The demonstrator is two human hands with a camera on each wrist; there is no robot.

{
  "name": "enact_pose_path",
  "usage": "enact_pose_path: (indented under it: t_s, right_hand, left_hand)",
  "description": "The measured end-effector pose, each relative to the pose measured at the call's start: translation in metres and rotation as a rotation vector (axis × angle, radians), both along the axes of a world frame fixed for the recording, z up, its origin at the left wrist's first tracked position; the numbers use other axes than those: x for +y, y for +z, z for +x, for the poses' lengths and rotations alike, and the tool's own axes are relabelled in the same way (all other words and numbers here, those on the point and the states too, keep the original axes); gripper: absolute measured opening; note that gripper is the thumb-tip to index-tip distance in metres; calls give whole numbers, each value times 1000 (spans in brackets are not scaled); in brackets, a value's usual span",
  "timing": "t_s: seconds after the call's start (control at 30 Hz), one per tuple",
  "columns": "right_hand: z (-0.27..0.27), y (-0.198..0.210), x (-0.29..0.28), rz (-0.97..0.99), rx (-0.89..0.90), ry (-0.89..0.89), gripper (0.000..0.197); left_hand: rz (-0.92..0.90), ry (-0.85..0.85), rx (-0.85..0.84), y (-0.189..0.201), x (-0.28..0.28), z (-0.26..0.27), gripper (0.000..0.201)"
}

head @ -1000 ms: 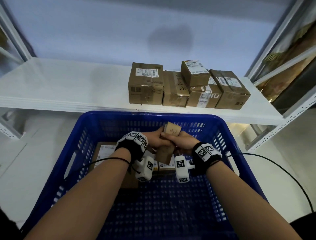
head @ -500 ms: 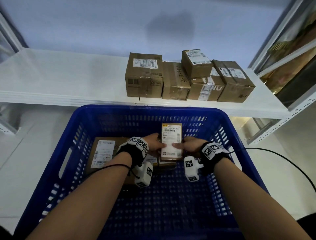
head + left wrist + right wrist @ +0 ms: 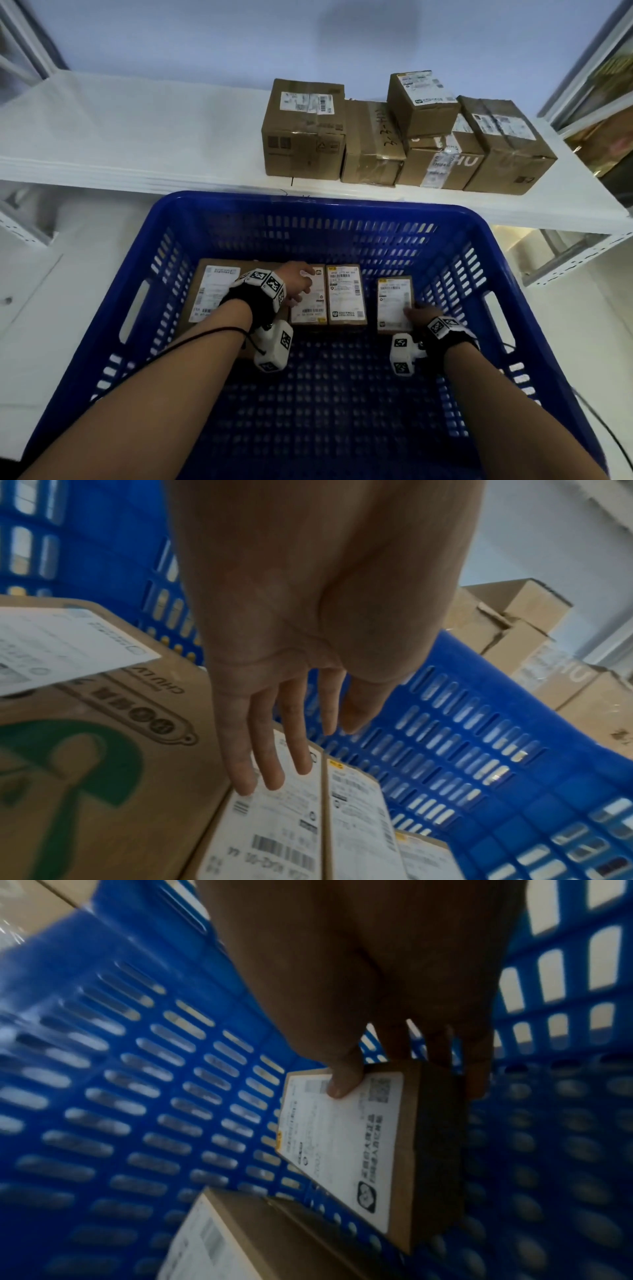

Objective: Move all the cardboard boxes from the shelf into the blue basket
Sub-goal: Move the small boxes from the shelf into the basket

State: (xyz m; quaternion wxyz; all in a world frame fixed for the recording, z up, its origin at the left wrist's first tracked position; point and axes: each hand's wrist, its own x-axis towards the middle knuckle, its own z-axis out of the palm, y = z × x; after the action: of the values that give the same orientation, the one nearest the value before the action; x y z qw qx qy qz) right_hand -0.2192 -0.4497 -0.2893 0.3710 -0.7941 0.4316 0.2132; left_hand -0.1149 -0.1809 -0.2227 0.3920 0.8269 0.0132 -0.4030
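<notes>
Since half a second ago the small box (image 3: 394,304) has shifted rightward and down in the blue basket (image 3: 455,240), label up, long axis pointing away, pinched by the right hand (image 3: 419,313). Left hand (image 3: 298,282) rests flat-fingered on a neighbouring box (image 3: 308,301); another box (image 3: 346,294) sits between.

A pale blue painted wall (image 3: 205,37) rises far beyond the hands. A white perforated metal upright (image 3: 579,253) stands off to their right, and a thin black cable (image 3: 613,431) trails nearer, right.
</notes>
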Motion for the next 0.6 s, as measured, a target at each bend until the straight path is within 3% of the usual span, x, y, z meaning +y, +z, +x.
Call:
enact_pose_path:
  t_s: [0.3,0.6]
  right_hand:
    - [19,-62,20,-45,-16,40,33]
    - [27,-17,35,-22,51,124,43]
  left_hand:
    - [32,66,-37,-19,7,9,35]
    - [14,66,-73,-13,3,7,33]
